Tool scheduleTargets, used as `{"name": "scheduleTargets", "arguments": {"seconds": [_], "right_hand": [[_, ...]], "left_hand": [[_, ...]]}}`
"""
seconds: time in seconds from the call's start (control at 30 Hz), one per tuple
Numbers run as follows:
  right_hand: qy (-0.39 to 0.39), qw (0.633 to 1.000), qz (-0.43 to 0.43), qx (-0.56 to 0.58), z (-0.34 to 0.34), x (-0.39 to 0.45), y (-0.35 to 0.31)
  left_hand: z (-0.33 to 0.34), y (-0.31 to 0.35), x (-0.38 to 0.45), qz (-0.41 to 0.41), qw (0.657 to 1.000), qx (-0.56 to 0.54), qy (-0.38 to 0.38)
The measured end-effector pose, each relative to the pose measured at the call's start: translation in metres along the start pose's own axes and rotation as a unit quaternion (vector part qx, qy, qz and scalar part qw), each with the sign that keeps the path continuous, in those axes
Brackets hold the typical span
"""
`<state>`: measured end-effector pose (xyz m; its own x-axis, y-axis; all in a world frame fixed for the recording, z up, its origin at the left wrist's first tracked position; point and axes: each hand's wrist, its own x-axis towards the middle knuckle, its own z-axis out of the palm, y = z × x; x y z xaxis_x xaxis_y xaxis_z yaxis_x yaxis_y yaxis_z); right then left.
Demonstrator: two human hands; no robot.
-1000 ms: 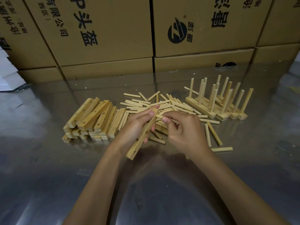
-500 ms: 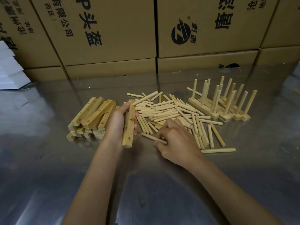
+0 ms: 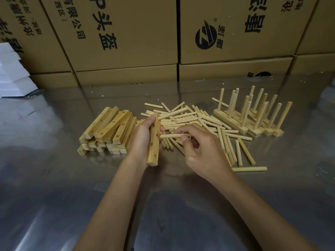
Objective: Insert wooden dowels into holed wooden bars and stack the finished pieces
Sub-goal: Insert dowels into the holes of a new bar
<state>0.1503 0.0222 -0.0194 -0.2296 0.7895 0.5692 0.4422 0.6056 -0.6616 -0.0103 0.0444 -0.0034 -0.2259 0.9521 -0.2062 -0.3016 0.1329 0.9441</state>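
At the centre of the frame, a person's left hand (image 3: 143, 136) curls its fingers around a wooden bar (image 3: 154, 142), held nearly upright above a shiny metal table (image 3: 54, 187), with its holes facing right. The right hand (image 3: 201, 151) pinches one dowel (image 3: 172, 135) between thumb and fingertips, level, its tip just beside an upper hole. Behind lies a heap of loose dowels (image 3: 195, 120). Left of centre is a pile of empty bars (image 3: 107, 129); at the upper right stand finished pieces (image 3: 250, 115) with pegs upright. If the dowel meets the hole at an angle it may jam or slip out, and a loose hold could let the bar twist.
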Motion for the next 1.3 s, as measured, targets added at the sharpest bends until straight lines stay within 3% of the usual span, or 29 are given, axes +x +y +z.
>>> {"name": "scheduleTargets", "arguments": {"seconds": [0.17, 0.43, 0.7, 0.83, 0.97, 1.07, 1.17, 1.23, 1.3], "right_hand": [[0.029, 0.999, -0.034, 0.005, -0.003, 0.0, -0.004], [-0.023, 0.999, -0.036, 0.003, -0.011, 0.004, 0.002], [0.002, 1.0, -0.025, 0.007, -0.006, 0.002, 0.002], [0.001, 0.994, 0.061, 0.09, -0.007, 0.003, 0.003], [-0.019, 0.931, 0.167, 0.323, -0.009, 0.009, -0.003], [-0.026, 0.913, 0.197, 0.355, -0.009, 0.011, 0.0], [-0.039, 0.948, 0.21, 0.234, -0.002, 0.008, 0.01], [-0.07, 0.982, 0.174, 0.017, 0.003, 0.003, 0.018], [-0.109, 0.968, 0.118, -0.194, 0.007, -0.001, 0.021]], "left_hand": [[0.011, -0.003, -0.005, 0.013, 0.999, -0.002, -0.04], [0.012, -0.004, -0.006, 0.052, 0.998, 0.012, -0.04], [0.015, -0.005, -0.011, 0.08, 0.994, 0.066, -0.034], [0.015, -0.004, -0.01, 0.086, 0.994, 0.061, -0.036], [0.019, -0.006, -0.01, 0.03, 0.998, 0.032, -0.035], [0.02, -0.004, -0.01, -0.014, 0.997, -0.038, -0.072], [0.012, 0.003, -0.007, -0.016, 0.991, -0.112, -0.073], [0.006, 0.005, -0.006, -0.016, 0.986, -0.152, -0.059], [0.0, 0.006, -0.005, -0.024, 0.984, -0.172, -0.043]]}}
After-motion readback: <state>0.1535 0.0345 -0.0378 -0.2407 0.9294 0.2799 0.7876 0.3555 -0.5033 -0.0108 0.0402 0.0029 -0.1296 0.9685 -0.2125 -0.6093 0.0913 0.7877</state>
